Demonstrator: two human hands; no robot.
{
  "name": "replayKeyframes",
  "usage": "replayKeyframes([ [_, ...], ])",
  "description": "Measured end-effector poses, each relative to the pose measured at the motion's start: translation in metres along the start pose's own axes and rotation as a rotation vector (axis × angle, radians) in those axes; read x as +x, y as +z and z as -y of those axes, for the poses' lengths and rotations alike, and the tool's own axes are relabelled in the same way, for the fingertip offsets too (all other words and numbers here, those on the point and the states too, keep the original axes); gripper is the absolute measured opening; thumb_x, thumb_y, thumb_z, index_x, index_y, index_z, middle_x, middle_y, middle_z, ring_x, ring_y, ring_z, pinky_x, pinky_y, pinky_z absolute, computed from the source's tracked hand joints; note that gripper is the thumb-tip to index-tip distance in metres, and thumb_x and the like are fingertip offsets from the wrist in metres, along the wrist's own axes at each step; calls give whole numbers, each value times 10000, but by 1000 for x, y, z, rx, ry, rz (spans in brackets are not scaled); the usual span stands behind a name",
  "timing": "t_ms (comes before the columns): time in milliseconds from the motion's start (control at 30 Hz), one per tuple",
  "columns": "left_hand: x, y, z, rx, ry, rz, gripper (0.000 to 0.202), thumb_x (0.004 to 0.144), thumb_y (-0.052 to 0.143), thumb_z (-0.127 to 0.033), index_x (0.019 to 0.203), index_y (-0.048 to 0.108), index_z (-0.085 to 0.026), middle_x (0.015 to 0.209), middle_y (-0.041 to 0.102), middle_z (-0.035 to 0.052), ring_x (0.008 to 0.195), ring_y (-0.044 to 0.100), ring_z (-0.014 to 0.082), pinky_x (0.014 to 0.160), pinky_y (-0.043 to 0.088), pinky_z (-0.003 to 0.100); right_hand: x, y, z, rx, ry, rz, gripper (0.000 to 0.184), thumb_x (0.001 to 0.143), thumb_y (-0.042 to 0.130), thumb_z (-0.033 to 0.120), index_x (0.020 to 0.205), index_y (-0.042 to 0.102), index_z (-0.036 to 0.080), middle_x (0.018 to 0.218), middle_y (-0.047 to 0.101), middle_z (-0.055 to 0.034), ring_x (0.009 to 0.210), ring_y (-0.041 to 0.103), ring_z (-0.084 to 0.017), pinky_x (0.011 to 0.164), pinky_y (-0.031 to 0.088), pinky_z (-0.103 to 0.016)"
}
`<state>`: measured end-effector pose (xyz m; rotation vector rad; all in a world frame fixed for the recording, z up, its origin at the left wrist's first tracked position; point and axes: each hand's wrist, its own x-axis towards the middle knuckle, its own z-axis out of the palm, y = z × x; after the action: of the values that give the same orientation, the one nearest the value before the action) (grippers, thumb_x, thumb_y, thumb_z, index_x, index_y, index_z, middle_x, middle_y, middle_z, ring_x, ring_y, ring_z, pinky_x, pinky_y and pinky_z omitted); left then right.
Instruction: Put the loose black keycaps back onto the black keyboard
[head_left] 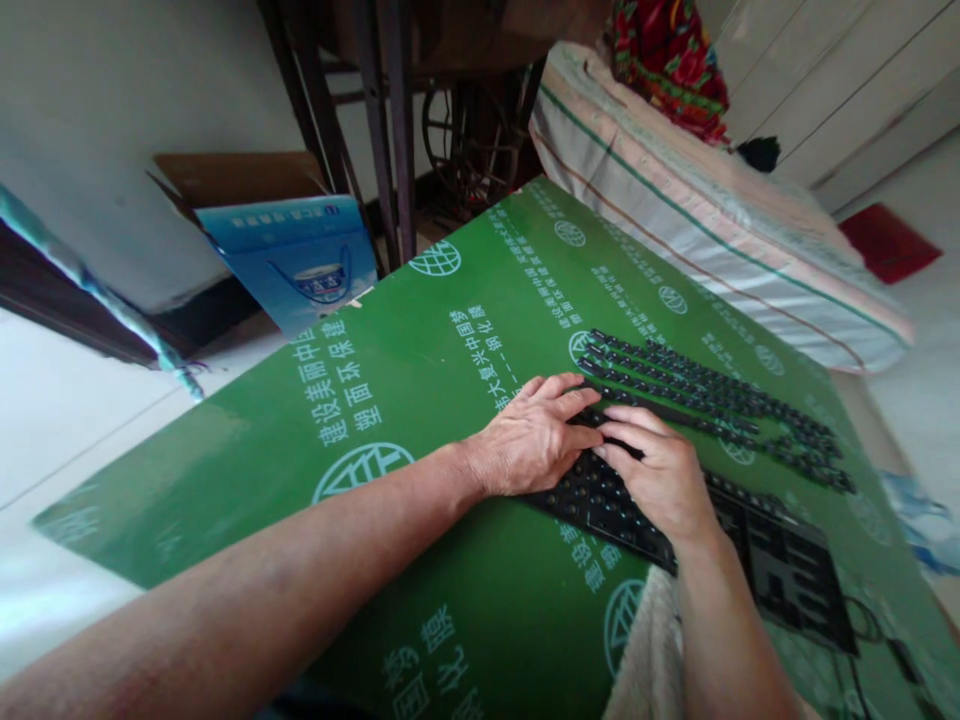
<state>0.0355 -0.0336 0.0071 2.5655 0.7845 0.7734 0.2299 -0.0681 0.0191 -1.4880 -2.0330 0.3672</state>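
Note:
A black computer keyboard (622, 520) lies at a slant on the green board, with many of its key places bare of caps. My left hand (544, 435) covers the keyboard's left end, fingers bent over its far edge and thumb pointing right. My right hand (660, 475) is bent over the keys just beside it, thumb and fingers drawn together near the left thumb. Whatever lies between those right fingertips is hidden or too small to make out. Beyond the keyboard, black keycaps (720, 405) lie in several long rows.
White characters and globe marks cover the green board (420, 350). A cable (862, 615) lies by the keyboard's right end. Pale fluffy cloth (649, 650) hangs at the near edge. Behind are a blue carton (300, 260), dark table legs (386, 130) and a mattress (705, 220).

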Motion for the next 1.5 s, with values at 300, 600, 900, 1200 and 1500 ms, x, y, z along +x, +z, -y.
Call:
replayKeyframes([
  [300,3,0,0,49,-5,56,210,882,527,-211,1008,691,-248,1373,494,73,1354,316,306,1054,334,542,1,2,-2,13,13,12,140,800,619,209,873,736,232,1056,681,-68,977,644,-223,915,512,-382],
  [600,5,1,5,20,27,119,265,873,520,-174,1091,659,-231,1337,525,89,1349,338,297,1060,337,548,5,1,0,-49,-59,31,139,821,603,195,856,736,206,1047,683,-84,1003,636,-223,913,517,-359],
  [900,6,-1,2,116,41,132,214,904,489,-229,1003,678,-204,1335,526,86,1322,372,298,1045,364,529,-3,9,-5,-48,-88,-41,175,838,576,162,840,747,194,1084,675,-115,1047,618,-236,958,501,-402],
  [1200,4,-1,3,134,50,121,223,891,498,-221,1047,656,-206,1340,516,90,1312,379,295,1045,360,527,-6,5,-5,84,-43,-90,226,833,570,142,1006,702,203,1098,679,-86,1017,638,-192,953,508,-358],
  [1500,2,1,10,61,61,23,274,888,510,-220,1120,645,-167,1310,531,129,1274,424,284,1058,368,481,-6,8,-11,257,35,-289,170,840,572,157,937,703,207,980,704,-60,927,660,-176,885,527,-334],
])
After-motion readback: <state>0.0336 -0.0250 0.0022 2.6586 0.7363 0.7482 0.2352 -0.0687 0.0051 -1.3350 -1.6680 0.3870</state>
